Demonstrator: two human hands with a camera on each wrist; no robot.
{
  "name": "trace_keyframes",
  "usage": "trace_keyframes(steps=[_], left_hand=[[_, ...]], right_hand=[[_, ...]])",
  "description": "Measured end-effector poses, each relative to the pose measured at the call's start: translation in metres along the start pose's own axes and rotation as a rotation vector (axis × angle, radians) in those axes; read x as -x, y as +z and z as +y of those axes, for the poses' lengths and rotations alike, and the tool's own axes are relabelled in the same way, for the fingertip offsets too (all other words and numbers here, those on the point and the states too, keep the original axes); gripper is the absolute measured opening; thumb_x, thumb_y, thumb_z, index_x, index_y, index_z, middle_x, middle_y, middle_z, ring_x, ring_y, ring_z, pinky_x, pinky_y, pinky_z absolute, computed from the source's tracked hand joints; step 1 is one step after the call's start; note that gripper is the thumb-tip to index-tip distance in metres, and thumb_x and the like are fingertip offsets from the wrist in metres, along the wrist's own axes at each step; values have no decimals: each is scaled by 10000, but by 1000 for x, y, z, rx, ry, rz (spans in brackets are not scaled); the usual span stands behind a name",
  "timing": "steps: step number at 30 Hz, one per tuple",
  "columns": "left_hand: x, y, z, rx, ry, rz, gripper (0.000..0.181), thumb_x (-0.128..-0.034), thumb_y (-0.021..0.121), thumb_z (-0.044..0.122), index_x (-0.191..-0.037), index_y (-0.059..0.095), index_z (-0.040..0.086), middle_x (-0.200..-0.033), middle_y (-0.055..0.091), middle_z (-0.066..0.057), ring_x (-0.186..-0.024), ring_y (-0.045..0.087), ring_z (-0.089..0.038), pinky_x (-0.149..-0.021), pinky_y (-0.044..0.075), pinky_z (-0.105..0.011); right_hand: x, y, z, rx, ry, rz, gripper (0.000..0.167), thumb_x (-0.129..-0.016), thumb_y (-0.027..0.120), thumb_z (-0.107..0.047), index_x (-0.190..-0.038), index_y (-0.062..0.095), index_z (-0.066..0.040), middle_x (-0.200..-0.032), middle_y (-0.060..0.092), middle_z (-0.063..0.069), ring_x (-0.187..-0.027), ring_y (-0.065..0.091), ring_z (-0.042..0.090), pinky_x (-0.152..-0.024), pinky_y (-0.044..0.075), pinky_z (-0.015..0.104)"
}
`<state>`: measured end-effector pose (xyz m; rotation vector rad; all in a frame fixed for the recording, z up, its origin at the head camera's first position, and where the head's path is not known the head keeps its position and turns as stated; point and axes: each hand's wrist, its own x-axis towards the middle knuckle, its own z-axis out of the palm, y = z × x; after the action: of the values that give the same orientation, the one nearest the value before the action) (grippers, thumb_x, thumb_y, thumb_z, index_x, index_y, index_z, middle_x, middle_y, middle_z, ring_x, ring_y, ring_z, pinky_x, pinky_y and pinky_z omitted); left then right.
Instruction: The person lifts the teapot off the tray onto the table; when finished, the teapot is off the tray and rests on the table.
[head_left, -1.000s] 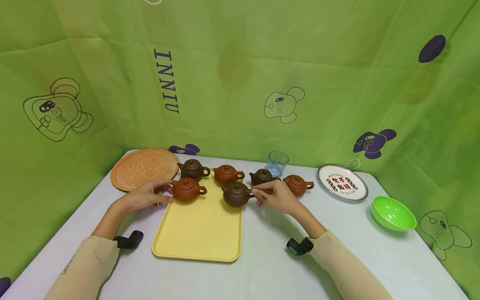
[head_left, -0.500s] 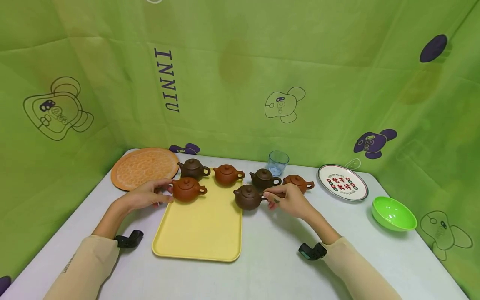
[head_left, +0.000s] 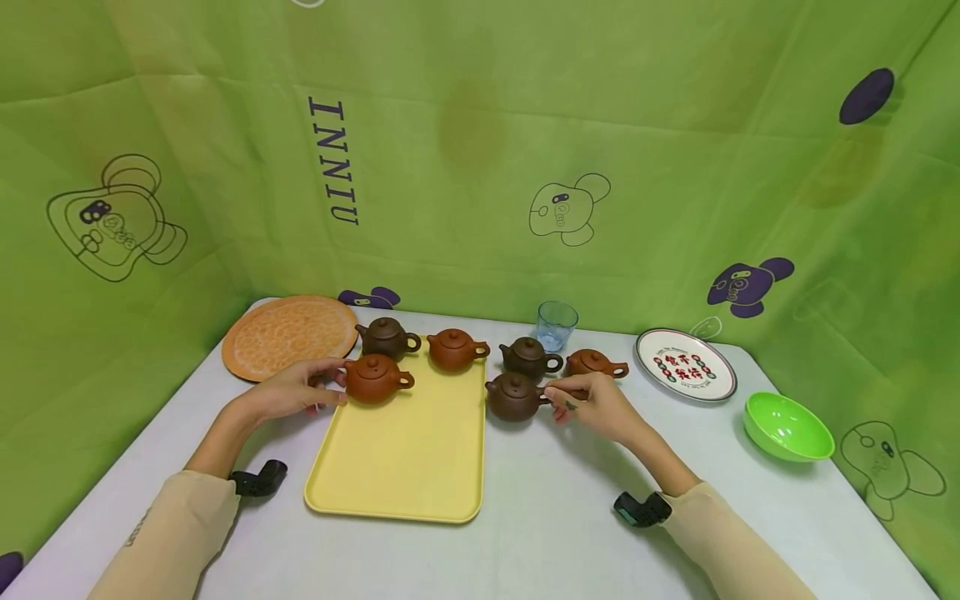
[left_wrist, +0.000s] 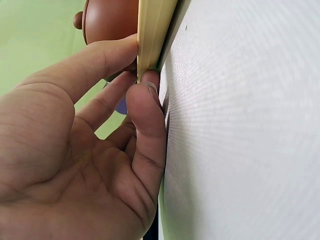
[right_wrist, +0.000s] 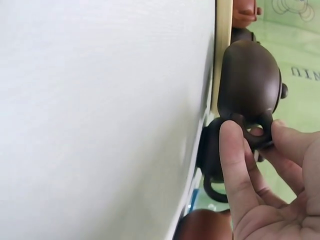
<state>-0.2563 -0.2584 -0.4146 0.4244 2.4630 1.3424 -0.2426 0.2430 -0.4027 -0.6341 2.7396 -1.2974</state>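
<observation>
At the left rim of the yellow tray (head_left: pixel 397 475), my left hand (head_left: pixel 288 392) grips the edge, its fingers around the rim (left_wrist: pixel 154 30) in the left wrist view. A reddish teapot (head_left: pixel 372 383) stands on the tray beside those fingers. My right hand (head_left: pixel 600 408) pinches the handle of a dark brown teapot (head_left: pixel 513 402), which is upright just right of the tray; the right wrist view shows fingertips on both sides of this pot's (right_wrist: pixel 251 77) handle. Whether its base touches the table is unclear.
A dark teapot (head_left: pixel 385 337) and a reddish one (head_left: pixel 452 352) are at the tray's back. Behind the held pot stand another dark teapot (head_left: pixel 527 357), a reddish one (head_left: pixel 590 363) and a glass (head_left: pixel 556 327). Orange mat (head_left: pixel 288 333) left; plate (head_left: pixel 686 367), green bowl (head_left: pixel 787 427) right.
My right hand has moved the dark teapot rightward, from over the tray to beyond its right edge. My left hand and the tray have stayed in place.
</observation>
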Motion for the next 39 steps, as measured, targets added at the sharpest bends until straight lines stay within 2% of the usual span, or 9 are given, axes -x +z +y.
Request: trace_keyframes(steps=[12,34,39], left_hand=[[-1,0,-2,2,12,1,720,-964,753,188,-1553,429,-68,-1317,616,-233,-848,557,-111,-667,552,-289],[1,1,-1,16,20,-11,705,-976,723,147,-1561,404,-82,-1351,600,-266,-843,544,-108,-660,541,-284],[1,1,0,10,12,-9,715,-975,725,154,-1568,399,-77,-1360,596,-263,-853,538,-105,-664,538,-287]], right_hand=[[4,-5,11,-16,13,10,248,-1029,699,-155,-1184,784,19,-823,801,122,-714,771,191,-702,626,313],[8,-8,15,-17,35,2,251,-1021,709,-154,-1184,785,20,-843,803,141,-737,774,191,-708,588,237],[8,-8,16,-28,33,-6,247,-1022,704,-139,-1186,781,30,-846,800,158,-734,774,200,-707,609,257]])
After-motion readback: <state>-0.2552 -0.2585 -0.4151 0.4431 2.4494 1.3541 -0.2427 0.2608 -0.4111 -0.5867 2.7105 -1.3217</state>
